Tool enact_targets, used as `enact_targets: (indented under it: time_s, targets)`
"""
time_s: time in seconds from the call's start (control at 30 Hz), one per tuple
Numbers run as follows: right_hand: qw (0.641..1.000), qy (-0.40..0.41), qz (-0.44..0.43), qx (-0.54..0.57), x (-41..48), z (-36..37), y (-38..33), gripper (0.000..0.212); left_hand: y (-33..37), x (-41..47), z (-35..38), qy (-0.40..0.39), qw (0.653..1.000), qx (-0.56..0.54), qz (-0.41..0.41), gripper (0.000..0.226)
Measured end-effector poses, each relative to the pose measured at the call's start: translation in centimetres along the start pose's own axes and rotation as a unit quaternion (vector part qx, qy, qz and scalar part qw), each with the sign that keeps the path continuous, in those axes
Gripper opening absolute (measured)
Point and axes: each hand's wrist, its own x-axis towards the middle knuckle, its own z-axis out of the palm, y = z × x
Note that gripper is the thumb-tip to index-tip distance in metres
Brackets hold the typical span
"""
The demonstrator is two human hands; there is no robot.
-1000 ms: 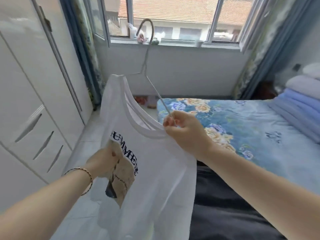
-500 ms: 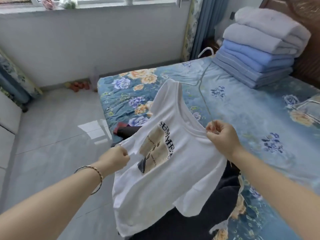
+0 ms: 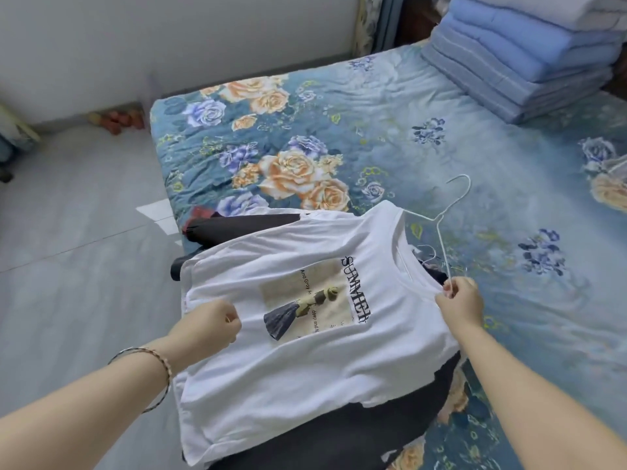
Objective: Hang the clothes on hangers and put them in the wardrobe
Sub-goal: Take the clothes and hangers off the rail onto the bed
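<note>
One white T-shirt (image 3: 305,351) lies in the near middle. One wire hanger (image 3: 438,218) shows at its right edge, and a second hanger hook (image 3: 430,253) shows just beside the collar. Two hands are in view, the left hand (image 3: 213,322) and the right hand (image 3: 459,300). One bracelet (image 3: 159,361) circles the left wrist. There is one bed (image 3: 373,106). One stack of folded quilts (image 3: 515,62) stands far right, its layers too merged to count. The dark clothes (image 3: 244,223) under the T-shirt cannot be counted. A few small reddish things (image 3: 117,118) far left are too blurred to count.
</note>
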Motion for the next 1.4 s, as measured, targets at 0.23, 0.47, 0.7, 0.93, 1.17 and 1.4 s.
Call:
enact_targets:
  time_s: [0.23,0.47,0.7,0.93,1.17,1.4]
  targets:
    - [0.962,0.015,0.201,-0.183,1.4,0.2,0.5,0.048,-1.1,1.1,-0.4,0.007,0.999,-0.028,-0.030,0.023]
    - [0.922,-0.282,-0.037,-0.262,-4.1,4.8,-9.1,0.037,-3.5,-0.3,-2.6,0.023,0.997,-0.058,-0.042,0.023]
    - [0.837,-0.423,-0.253,-0.239,-16.0,8.6,-24.5,0.030,-10.4,-5.2,-7.0,0.042,0.997,-0.038,-0.059,0.019]
    - [0.727,-0.427,-0.473,-0.257,-33.0,14.3,-41.7,0.034,-25.9,-14.7,-14.5,0.126,0.968,-0.159,-0.150,0.024]
    - [0.587,-0.415,-0.639,-0.274,-54.9,18.5,-56.5,0.032,-44.3,-30.8,-21.1,0.293,0.894,-0.190,-0.283,0.023]
    - [0.441,-0.394,-0.774,-0.224,-77.6,22.1,-65.8,0.030,-59.1,-47.9,-23.2,0.405,0.773,-0.210,-0.441,0.019]
